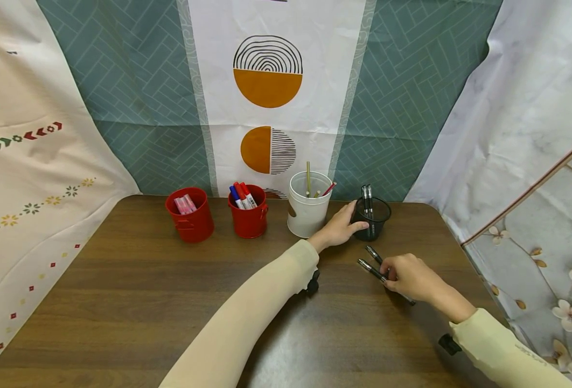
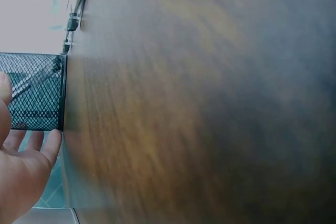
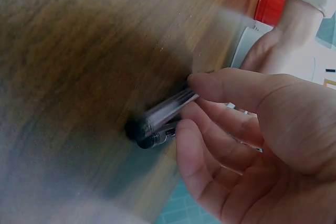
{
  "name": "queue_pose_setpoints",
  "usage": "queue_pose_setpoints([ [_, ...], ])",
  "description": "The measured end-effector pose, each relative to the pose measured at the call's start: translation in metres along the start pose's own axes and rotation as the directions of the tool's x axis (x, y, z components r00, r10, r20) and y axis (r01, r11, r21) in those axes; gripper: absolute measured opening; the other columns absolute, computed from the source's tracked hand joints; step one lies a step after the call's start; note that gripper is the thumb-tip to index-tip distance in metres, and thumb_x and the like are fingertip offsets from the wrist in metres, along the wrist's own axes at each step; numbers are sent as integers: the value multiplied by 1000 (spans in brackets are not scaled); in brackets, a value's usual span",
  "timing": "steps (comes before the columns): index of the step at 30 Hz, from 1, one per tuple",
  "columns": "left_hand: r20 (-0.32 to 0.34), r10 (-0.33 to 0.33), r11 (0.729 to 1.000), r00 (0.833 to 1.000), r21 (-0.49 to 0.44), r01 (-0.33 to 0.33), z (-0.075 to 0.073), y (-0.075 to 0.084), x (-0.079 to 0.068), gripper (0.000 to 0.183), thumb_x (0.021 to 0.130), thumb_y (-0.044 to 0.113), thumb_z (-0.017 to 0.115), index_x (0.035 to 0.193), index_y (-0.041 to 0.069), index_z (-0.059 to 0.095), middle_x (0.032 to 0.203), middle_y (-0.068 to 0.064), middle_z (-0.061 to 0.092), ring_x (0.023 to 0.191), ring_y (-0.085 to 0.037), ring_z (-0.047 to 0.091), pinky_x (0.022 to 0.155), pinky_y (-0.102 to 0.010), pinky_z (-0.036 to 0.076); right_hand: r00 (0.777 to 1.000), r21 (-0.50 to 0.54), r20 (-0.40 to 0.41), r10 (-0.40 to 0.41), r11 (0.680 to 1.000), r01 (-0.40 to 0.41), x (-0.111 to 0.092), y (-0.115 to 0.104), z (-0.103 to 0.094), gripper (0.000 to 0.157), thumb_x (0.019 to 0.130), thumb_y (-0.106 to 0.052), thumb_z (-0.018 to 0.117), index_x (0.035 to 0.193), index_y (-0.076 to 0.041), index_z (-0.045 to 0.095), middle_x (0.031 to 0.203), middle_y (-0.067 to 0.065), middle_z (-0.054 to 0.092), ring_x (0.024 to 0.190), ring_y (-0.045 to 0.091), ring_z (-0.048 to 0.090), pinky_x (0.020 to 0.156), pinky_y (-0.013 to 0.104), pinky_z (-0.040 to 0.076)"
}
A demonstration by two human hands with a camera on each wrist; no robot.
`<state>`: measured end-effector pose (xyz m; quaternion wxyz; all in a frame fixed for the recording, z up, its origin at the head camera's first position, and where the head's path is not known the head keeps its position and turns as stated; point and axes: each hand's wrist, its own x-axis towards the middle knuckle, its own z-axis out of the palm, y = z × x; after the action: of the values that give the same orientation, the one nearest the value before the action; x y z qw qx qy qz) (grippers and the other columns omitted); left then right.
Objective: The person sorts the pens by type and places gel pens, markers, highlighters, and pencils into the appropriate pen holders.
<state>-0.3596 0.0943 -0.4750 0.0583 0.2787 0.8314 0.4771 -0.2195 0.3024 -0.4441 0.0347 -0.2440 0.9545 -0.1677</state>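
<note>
In the head view my left hand (image 1: 338, 226) grips a black mesh pen cup (image 1: 379, 228) at the right back, thumb in front and fingers behind it. A few clear-barrelled pens (image 1: 367, 198) with black parts stand in the cup. The left wrist view shows the fingers at its mesh wall (image 2: 39, 95). My right hand (image 1: 412, 276) is low over the table in front of the cup. Its thumb and fingers pinch a pen (image 3: 170, 108), blurred in the right wrist view. Another similar pen (image 3: 152, 140) lies close beside it, partly hidden by the fingers.
Left of the cup stands a white bucket (image 1: 305, 221) with several pencils. Further left are a red bucket (image 1: 249, 223) with red and blue markers and another red bucket (image 1: 194, 226) with pink-wrapped items. Fabric hangs behind the wooden table (image 1: 121, 302).
</note>
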Motion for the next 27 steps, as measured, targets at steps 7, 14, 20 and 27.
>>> queue_pose_setpoints([
  [7,1,1,1000,1000,-7,-1,1,0,-1,76,108,31,65,169,10,24,169,-14,37,157,-22,34,128,-34,30,1000,25,9,-28,999,28,-1,2,0,17,84,-1,84,93,-10,73,70,-13,64,63,2,55,60,27,48],
  [14,3,12,1000,1000,-9,-12,0,0,0,76,108,28,65,169,10,24,168,-15,37,157,-23,35,127,-33,31,999,124,45,-6,992,0,-1,4,-11,14,88,1,78,97,-9,75,78,-10,68,70,3,60,61,24,51],
  [20,-3,11,1000,1000,-14,-11,1,-2,1,75,108,29,65,168,10,26,166,-14,40,156,-22,37,127,-33,31,999,162,42,-28,987,21,-1,8,-21,15,89,0,76,97,-12,74,82,-10,68,75,2,63,65,24,54],
  [27,-11,13,1000,1000,-11,-13,0,0,0,73,107,29,66,167,10,28,163,-15,43,153,-23,40,126,-33,33,995,312,93,-20,950,-10,0,16,-34,15,94,-2,74,107,-8,72,90,-3,72,79,10,69,68,27,59],
])
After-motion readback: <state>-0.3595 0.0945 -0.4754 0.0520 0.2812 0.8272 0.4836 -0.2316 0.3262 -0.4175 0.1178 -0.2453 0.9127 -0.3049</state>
